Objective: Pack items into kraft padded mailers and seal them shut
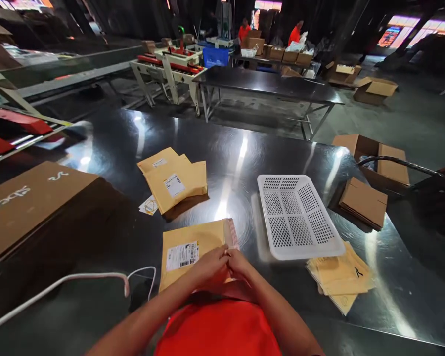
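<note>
A yellow padded envelope [203,235] with a white printed label lies on the dark table right in front of me. Its flap [231,233], marked with thin reddish lines, is at the right end. My left hand [212,263] rests over the envelope with fingertips closed at the flap's edge. My right hand [239,263] meets it there, its fingers also pinched on the flap. The exact grip is partly hidden by the knuckles. Farther up the table lies a small pile of labelled padded envelopes [176,180], with a white card [149,205] partly under it.
To the right stands a white perforated basket [296,217], with more padded envelopes [343,274] beside it. Flat cardboard pieces [364,201] and an open carton [381,158] are farther right. A large cardboard box [33,202] and a white bent rod [77,277] are on the left.
</note>
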A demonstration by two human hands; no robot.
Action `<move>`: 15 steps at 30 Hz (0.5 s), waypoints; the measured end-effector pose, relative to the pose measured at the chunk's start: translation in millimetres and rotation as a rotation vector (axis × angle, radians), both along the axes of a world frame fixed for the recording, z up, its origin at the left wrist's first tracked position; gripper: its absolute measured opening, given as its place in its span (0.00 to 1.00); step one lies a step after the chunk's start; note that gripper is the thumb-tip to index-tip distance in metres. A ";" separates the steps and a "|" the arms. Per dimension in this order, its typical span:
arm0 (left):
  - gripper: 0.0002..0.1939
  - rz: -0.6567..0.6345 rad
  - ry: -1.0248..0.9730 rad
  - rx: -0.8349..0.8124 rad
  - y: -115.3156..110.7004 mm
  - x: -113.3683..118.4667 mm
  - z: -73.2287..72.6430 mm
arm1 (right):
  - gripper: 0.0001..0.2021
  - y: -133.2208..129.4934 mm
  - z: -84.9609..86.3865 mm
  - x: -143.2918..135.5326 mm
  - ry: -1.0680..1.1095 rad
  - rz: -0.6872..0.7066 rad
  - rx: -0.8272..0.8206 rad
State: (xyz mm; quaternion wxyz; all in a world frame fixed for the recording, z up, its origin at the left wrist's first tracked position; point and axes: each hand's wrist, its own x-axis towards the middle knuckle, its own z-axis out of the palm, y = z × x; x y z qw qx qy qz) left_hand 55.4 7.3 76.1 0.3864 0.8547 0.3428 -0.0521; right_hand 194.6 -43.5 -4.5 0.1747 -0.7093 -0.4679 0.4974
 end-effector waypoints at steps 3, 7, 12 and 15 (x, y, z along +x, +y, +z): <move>0.32 -0.057 0.019 0.167 0.9 -25.0 -29.5 | 0.12 -11.0 -6.3 5.4 -0.250 0.020 0.003; 0.37 0.067 0.266 0.342 -6.0 -45.1 -60.8 | 0.11 -53.6 -2.6 20.7 -0.400 0.154 0.031; 0.36 -0.026 0.401 0.347 -10.7 -37.6 -75.9 | 0.10 -83.2 1.8 24.9 -0.402 0.268 0.104; 0.37 -0.039 0.408 0.323 -10.0 -33.7 -77.3 | 0.04 -70.5 3.0 21.6 -0.368 0.201 0.176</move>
